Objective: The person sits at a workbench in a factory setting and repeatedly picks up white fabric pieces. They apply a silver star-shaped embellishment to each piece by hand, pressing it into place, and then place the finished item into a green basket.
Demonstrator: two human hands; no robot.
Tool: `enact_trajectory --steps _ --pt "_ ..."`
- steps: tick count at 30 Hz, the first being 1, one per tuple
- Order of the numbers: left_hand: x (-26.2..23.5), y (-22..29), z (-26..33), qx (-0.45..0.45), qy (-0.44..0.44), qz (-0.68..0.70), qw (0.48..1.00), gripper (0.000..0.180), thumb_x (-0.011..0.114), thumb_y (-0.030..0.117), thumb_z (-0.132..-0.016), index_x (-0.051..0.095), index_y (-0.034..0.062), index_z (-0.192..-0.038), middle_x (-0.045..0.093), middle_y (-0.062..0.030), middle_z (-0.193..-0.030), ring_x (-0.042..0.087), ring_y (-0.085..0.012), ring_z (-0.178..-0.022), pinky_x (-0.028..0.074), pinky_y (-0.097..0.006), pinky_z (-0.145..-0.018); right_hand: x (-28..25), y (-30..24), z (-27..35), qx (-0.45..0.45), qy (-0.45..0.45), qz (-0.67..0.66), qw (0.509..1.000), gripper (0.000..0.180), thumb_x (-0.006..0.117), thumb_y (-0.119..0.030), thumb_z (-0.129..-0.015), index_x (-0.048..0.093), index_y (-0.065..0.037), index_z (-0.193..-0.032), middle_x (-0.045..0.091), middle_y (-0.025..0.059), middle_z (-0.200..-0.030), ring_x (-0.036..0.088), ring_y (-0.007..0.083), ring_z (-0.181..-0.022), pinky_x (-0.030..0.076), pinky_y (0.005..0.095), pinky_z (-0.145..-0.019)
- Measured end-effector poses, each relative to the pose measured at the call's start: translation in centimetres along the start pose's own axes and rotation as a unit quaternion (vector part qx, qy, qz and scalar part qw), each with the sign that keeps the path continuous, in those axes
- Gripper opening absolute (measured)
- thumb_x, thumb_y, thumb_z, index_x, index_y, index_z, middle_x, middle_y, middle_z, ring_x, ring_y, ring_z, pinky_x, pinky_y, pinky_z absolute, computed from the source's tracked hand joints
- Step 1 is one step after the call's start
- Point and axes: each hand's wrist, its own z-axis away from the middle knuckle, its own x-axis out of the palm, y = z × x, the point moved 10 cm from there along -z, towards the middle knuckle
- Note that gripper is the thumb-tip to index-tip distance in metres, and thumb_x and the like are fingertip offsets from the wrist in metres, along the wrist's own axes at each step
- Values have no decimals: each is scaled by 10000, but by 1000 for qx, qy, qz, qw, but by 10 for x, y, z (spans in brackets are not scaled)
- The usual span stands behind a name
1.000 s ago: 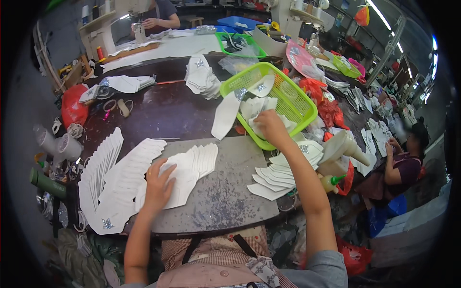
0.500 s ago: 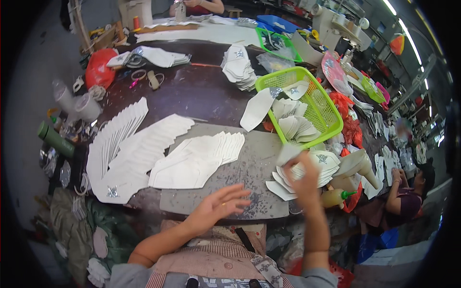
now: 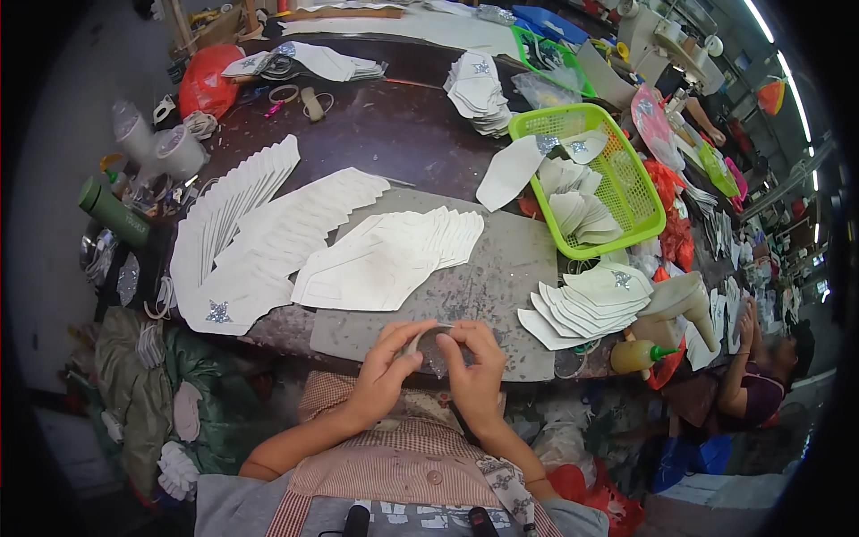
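Observation:
Close in front of my body, at the near edge of the table, my left hand (image 3: 386,365) and my right hand (image 3: 476,369) pinch a small bent white piece (image 3: 435,330) between them. Its face is mostly hidden by my fingers. Just beyond lies a fanned stack of white cut pieces (image 3: 385,259) on a grey board (image 3: 492,295). To the right of my hands is another stack of white pieces (image 3: 586,309), the top one bearing a silver star. A green plastic basket (image 3: 640,231) farther right holds several smaller white pieces (image 3: 582,213).
Long fanned rows of white pieces (image 3: 234,224) cover the table's left. A green bottle (image 3: 114,213) and spools (image 3: 179,152) stand at the left edge. At right are a glue bottle (image 3: 637,355) and red bags (image 3: 673,215). Another person (image 3: 752,389) sits far right.
My right hand has come from the right-hand stack, with a white piece, to the front of my body. My left hand has closed on the piece too. The whole view has shifted.

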Motion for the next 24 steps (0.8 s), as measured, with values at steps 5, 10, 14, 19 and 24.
enact_trajectory --steps 5,10,14,19,24 --pt "-10 -12 2 -130 39 129 982 244 566 68 -930 582 -6 -1162 588 -77 -1060 565 -113 -913 457 -219 -819 11 7 15 86 -12 -34 996 107 635 -70 -878 603 32 -882 597 55 -753 552 148 -675 432 262 -618" --pt "-3 -35 10 -212 48 344 913 243 659 59 -879 603 1 -1108 651 -44 -959 595 -90 -872 492 -235 -760 19 45 23 227 -44 -255 939 148 606 -129 -930 603 11 -880 559 -50 -776 459 8 -681 354 181 -570" --pt "-2 -11 2 -112 -66 145 981 341 702 125 -852 596 -18 -1143 676 -69 -986 635 -124 -859 510 -285 -803 10 50 26 197 -45 -276 940 132 627 -103 -905 616 28 -924 593 -20 -811 504 37 -704 399 194 -627" --pt "-7 32 -35 -19 -119 -173 977 378 697 156 -823 611 56 -1177 651 -77 -1045 603 -177 -969 461 -342 -888 -5 66 17 200 -168 -320 911 113 650 -73 -865 636 27 -917 636 29 -850 572 91 -767 450 237 -720" --pt "-37 21 -103 234 -99 -510 821 386 683 233 -812 604 64 -1149 592 -109 -1113 556 -269 -1033 412 -381 -925 -27 93 -19 225 -78 -378 895 172 535 -150 -967 563 -10 -872 579 21 -832 509 96 -754 415 263 -738"
